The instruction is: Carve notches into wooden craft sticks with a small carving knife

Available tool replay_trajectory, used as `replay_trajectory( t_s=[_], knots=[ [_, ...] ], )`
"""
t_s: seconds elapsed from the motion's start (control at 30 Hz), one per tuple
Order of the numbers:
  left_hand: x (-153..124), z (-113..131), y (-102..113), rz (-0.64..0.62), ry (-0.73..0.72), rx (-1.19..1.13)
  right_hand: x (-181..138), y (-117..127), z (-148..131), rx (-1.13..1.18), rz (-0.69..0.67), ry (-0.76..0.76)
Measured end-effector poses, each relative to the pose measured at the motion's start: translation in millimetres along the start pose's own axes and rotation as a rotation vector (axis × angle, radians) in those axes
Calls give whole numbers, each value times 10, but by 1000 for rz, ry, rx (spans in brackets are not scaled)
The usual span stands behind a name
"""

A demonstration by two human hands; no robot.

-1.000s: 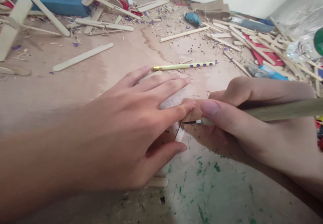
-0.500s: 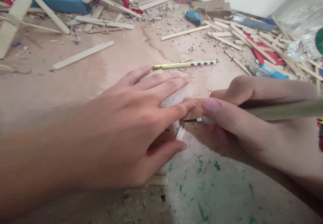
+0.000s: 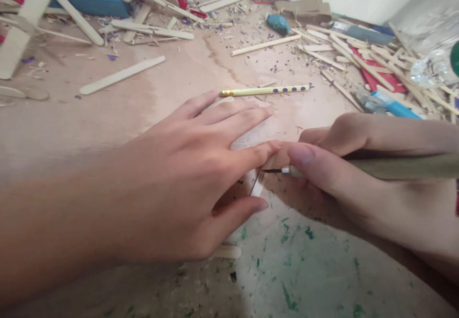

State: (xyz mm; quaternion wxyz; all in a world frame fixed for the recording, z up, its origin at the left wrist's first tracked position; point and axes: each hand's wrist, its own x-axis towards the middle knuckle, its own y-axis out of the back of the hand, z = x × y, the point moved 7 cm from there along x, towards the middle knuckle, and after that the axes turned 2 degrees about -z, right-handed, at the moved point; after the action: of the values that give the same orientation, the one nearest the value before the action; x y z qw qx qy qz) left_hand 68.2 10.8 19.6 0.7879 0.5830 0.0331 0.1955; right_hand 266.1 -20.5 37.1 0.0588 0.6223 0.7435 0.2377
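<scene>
My left hand (image 3: 190,174) lies flat on the work surface with its fingers spread, pressing down on wooden craft sticks (image 3: 256,186) that peek out between the thumb and the fingers. My right hand (image 3: 358,179) is closed around a craft knife (image 3: 394,166) with a pale wooden handle. The knife's short dark blade (image 3: 273,170) touches the stick right beside my left fingertips. A yellow pencil with purple dots (image 3: 265,90) lies just beyond my left fingers.
Loose craft sticks (image 3: 122,75) and wood shavings litter the surface at the back and right. A blue box (image 3: 96,3) stands at the back left, a clear plastic bottle (image 3: 433,64) at the far right, a blue pen (image 3: 392,107) near it. Green paint flecks mark the near surface.
The view has shifted slightly. The knife blade has edged a little toward my left fingertips; both hands keep their grip and place.
</scene>
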Motion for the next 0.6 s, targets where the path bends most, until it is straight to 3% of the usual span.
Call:
replay_trajectory(
  t_s=[0.1,0.3,0.6],
  knots=[
    [-3,9,20,-12,12,42,-7,-13,-16,-6,-28,35],
    [2,-14,40,12,88,19,-28,2,-49,-20,7,-77],
    [-14,-45,72,2,112,-15,-40,-28,-45,-16,43,6]
  ],
)
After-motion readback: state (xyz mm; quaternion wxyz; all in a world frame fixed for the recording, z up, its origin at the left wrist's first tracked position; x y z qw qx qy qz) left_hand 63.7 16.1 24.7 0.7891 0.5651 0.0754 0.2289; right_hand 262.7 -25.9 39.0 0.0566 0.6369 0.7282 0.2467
